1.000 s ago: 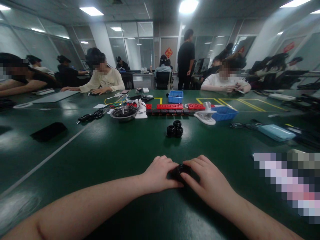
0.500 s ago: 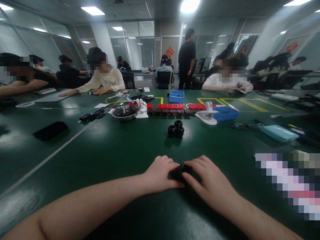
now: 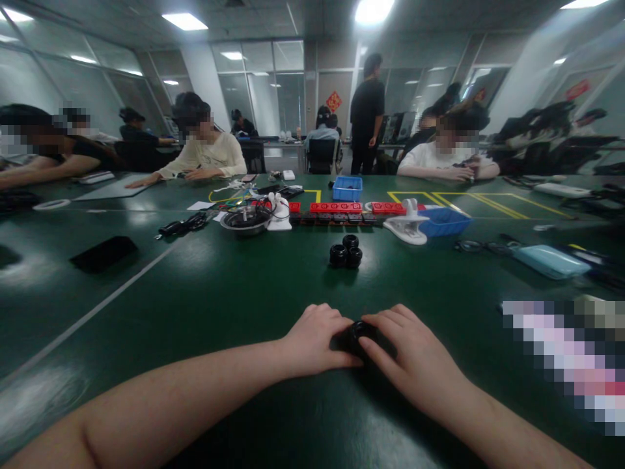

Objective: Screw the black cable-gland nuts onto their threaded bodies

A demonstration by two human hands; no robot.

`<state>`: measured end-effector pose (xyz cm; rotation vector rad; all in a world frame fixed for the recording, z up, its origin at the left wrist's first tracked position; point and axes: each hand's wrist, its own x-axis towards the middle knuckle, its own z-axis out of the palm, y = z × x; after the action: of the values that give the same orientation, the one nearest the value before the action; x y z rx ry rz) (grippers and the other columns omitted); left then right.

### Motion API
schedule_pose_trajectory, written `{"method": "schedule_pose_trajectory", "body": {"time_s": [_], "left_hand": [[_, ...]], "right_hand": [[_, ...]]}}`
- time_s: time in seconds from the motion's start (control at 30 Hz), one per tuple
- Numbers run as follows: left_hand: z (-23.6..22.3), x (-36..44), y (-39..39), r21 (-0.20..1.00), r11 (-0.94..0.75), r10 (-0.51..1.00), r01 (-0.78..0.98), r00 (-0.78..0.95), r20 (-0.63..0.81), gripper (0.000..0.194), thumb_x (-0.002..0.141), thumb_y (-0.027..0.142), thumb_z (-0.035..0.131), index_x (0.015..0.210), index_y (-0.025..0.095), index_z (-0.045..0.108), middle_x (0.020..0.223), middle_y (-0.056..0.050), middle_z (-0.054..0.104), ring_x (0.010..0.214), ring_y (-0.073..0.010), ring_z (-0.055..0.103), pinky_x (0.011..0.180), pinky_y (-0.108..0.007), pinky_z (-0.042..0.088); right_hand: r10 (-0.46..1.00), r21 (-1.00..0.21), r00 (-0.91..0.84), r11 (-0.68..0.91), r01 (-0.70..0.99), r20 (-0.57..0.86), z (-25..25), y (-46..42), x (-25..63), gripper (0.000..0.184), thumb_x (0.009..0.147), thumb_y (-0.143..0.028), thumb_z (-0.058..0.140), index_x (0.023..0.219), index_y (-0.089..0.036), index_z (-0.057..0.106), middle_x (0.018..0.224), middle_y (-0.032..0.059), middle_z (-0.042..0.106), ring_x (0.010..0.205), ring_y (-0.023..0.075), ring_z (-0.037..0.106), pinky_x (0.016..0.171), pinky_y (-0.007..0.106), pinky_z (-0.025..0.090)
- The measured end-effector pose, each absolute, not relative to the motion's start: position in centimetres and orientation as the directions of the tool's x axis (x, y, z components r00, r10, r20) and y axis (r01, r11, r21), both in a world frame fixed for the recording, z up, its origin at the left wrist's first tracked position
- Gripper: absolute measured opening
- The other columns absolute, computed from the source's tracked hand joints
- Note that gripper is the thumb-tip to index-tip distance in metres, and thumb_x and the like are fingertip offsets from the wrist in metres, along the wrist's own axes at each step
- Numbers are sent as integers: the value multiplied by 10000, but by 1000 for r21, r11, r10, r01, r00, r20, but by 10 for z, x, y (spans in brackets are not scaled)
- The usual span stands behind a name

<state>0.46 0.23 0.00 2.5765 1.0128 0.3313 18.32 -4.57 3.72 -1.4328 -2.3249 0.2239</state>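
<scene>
Both hands rest on the green table [image 3: 205, 293] near its front edge. My left hand [image 3: 315, 339] and my right hand [image 3: 407, 355] are closed from either side on a small black round part [image 3: 359, 333], which shows only between the fingertips. Farther out on the table stands a cluster of three black round parts [image 3: 345, 254], apart from my hands.
A metal bowl [image 3: 245, 220], red blocks [image 3: 336, 208], two blue bins [image 3: 444, 221] and a white clamp [image 3: 406, 228] line the table's middle. A black phone [image 3: 103, 253] lies left, a light blue case [image 3: 551, 260] right. Several people sit around the far side.
My hands stay closed on the black part in the same place. The view has shifted slightly.
</scene>
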Motion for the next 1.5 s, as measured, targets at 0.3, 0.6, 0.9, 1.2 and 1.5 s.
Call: {"method": "schedule_pose_trajectory", "body": {"time_s": [0.3,0.6,0.9,1.2,1.5], "left_hand": [[-1,5,3,413,-681,692,605,716,93,426,694,571,591,914,207,573,835,-2,569,805,-187,481,710,-308,340],[-1,5,3,400,-685,692,609,715,96,402,708,567,575,874,201,564,818,-4,558,791,-183,475,692,-298,343],[-4,5,5,363,-706,680,608,725,108,407,725,575,543,750,169,546,797,-16,540,769,-181,460,693,-307,355],[-5,6,4,350,-698,690,625,717,94,400,704,565,570,763,170,549,776,-8,529,765,-180,455,678,-305,350],[-4,6,3,370,-695,686,616,723,85,287,725,393,575,962,232,567,842,-3,545,813,-185,464,723,-317,345]], "right_hand": [[872,-307,-401,478,823,282,38,-45,183,231,821,-273,478,927,-129,624,819,78,642,779,202,542,690,362,468],[866,-343,-411,492,800,283,36,-45,181,251,825,-289,468,970,-143,611,861,94,633,795,208,529,694,362,454],[839,-358,-481,543,760,253,38,-51,177,261,803,-326,514,1008,-178,580,981,69,623,819,212,473,740,385,403],[819,-352,-521,573,740,240,37,-51,168,257,803,-338,511,999,-188,582,1013,66,607,802,207,446,716,374,363],[775,-352,-597,628,694,207,36,-61,164,175,813,-318,480,836,-197,605,880,40,613,806,196,451,714,358,354]]}}
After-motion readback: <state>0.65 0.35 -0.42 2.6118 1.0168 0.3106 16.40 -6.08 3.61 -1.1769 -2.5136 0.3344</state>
